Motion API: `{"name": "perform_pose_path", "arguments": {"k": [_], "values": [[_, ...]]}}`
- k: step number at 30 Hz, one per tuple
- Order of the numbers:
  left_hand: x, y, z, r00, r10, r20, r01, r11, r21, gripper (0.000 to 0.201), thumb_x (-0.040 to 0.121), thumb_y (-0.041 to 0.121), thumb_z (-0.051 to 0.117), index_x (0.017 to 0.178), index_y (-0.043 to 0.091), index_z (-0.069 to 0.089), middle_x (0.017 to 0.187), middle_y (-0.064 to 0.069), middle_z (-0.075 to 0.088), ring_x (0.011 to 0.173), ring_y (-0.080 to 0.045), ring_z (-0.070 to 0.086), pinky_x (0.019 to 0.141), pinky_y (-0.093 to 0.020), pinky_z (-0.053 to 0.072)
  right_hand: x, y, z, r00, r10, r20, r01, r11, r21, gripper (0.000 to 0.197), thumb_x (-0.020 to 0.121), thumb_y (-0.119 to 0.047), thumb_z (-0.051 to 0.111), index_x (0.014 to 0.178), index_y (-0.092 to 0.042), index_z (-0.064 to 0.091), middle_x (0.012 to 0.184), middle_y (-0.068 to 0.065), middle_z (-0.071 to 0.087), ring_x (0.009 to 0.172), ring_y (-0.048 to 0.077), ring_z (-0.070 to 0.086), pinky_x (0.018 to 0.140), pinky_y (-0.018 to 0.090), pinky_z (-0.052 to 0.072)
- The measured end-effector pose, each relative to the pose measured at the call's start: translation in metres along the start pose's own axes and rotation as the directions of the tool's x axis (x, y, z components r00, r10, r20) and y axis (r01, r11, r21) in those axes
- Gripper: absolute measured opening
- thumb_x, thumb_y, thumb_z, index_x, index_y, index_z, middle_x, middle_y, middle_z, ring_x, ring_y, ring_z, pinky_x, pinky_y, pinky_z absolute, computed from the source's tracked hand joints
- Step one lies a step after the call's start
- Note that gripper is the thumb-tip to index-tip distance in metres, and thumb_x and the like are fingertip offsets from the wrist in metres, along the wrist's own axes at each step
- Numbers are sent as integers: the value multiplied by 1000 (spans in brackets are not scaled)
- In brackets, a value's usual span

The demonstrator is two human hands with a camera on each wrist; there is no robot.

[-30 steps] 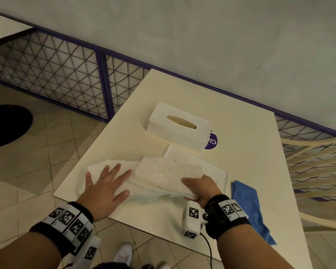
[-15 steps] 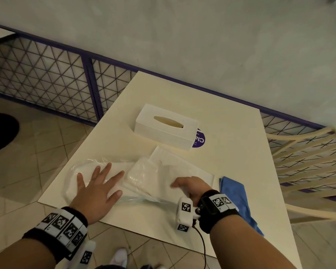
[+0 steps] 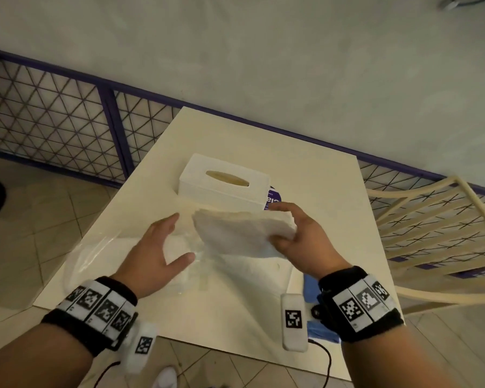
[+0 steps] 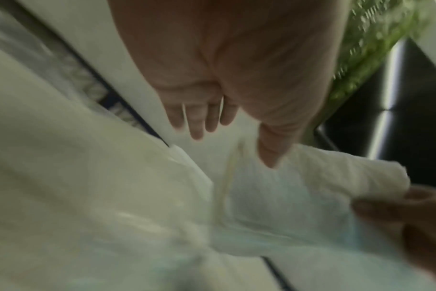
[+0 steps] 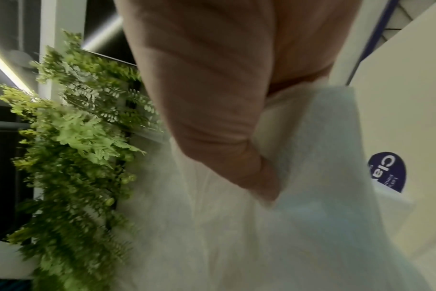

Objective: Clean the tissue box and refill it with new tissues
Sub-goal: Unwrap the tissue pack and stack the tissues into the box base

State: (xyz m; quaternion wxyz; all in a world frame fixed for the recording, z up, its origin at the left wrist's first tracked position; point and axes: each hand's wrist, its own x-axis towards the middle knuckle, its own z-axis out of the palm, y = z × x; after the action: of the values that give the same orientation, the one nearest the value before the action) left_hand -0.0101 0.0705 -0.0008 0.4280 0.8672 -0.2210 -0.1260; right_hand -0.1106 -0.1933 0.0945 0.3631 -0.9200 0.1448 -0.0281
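The white tissue box (image 3: 224,186), with an oval slot on top, stands in the middle of the cream table (image 3: 314,191). My right hand (image 3: 275,224) grips the right end of a thick stack of white tissues (image 3: 235,233) and holds it tilted in the air just in front of the box. The thumb (image 5: 249,177) presses into the tissue stack (image 5: 324,157). My left hand (image 3: 183,237) hovers at the stack's left end with its fingers (image 4: 199,126) straight, over the crumpled clear plastic wrapper (image 3: 95,256). A flat white panel (image 3: 263,273) lies under the stack.
A blue cloth (image 3: 310,287) lies at the table's near right, partly behind my right wrist. A purple round sticker (image 3: 273,200) is beside the box. A cream slatted chair (image 3: 431,219) stands to the right, a purple mesh fence (image 3: 53,121) to the left, and the wall behind.
My right hand has pulled the tissue stack out of the plastic wrapper and lifted it toward the box. My left hand came off the wrapper and rose beside the stack.
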Motion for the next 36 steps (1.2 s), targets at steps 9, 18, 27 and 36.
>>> {"name": "perform_pose_path", "arguments": {"k": [9, 18, 27, 36], "values": [[22, 28, 44, 953, -71, 295, 251, 732, -633, 94, 25, 33, 92, 113, 14, 62, 104, -5, 71, 101, -22, 66, 80, -29, 55, -42, 36, 3, 994, 103, -47, -71, 889, 453, 57, 75, 4, 72, 114, -37, 61, 107, -7, 70, 95, 12, 65, 85, 18, 52], [-1, 5, 75, 941, 37, 336, 71, 950, -304, 69, 55, 8, 66, 106, 52, 50, 106, 6, 60, 95, -6, 58, 74, -18, 46, -84, 112, 67, 965, 259, 37, -250, 871, 423, 63, 66, -1, 80, 109, -44, 61, 106, -13, 71, 102, -3, 61, 90, 19, 45], [-3, -6, 92, 944, -101, 315, 185, 950, -250, 67, 65, 6, 60, 110, 50, 38, 107, -4, 56, 93, -23, 59, 77, -30, 50, -81, 141, 92, 947, 318, -35, -297, 916, 270, 38, 68, -6, 77, 84, -36, 60, 91, -10, 66, 84, 4, 61, 76, 16, 45], [2, -14, 92, 968, 0, 253, 35, 991, -132, 66, 65, 0, 75, 107, 37, 41, 110, 9, 51, 99, -7, 53, 76, -3, 38, -82, 144, 88, 977, 214, 22, -212, 945, 247, 38, 67, -6, 78, 76, -37, 56, 99, -5, 67, 85, 9, 62, 75, 8, 44]]}}
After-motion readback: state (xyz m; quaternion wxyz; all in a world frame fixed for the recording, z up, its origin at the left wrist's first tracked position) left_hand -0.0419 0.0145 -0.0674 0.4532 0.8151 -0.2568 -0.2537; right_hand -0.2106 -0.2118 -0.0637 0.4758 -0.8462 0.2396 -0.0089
